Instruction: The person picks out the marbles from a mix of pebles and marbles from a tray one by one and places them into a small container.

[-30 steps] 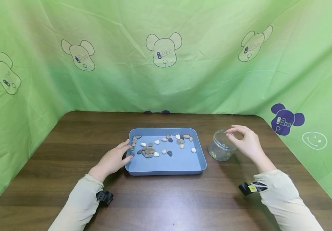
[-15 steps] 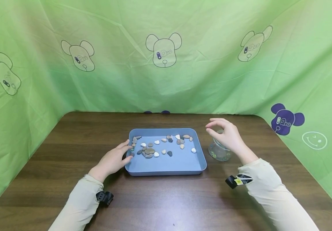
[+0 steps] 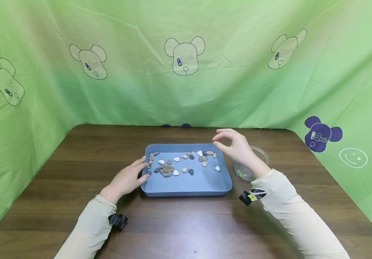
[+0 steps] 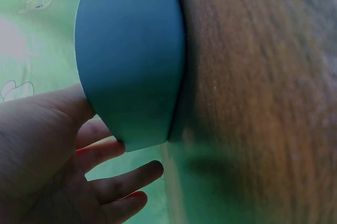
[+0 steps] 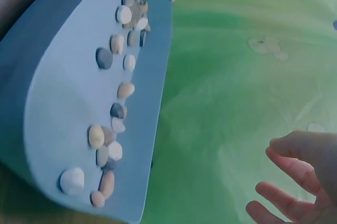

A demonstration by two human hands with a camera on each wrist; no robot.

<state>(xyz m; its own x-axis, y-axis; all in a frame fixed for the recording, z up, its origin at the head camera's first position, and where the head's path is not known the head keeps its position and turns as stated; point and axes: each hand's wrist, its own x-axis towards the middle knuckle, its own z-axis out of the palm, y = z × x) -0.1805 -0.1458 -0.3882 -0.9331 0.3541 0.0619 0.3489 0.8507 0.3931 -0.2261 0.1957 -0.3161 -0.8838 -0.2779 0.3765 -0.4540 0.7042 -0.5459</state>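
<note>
Right hand has travelled from above the clear jar toward 9 o'clock and now hovers over the right rear corner of the blue tray, fingers loosely curled, thumb and forefinger nearly meeting, holding nothing visible. This indicates the work has turned from the jar back to the pebbles scattered in the tray's far half. Left hand is unchanged: relaxed fingers rest against the tray's left rim at 9 o'clock. Jar now stands uncovered at 3 o'clock of the tray on the desk, partly hidden behind the right wrist.
</note>
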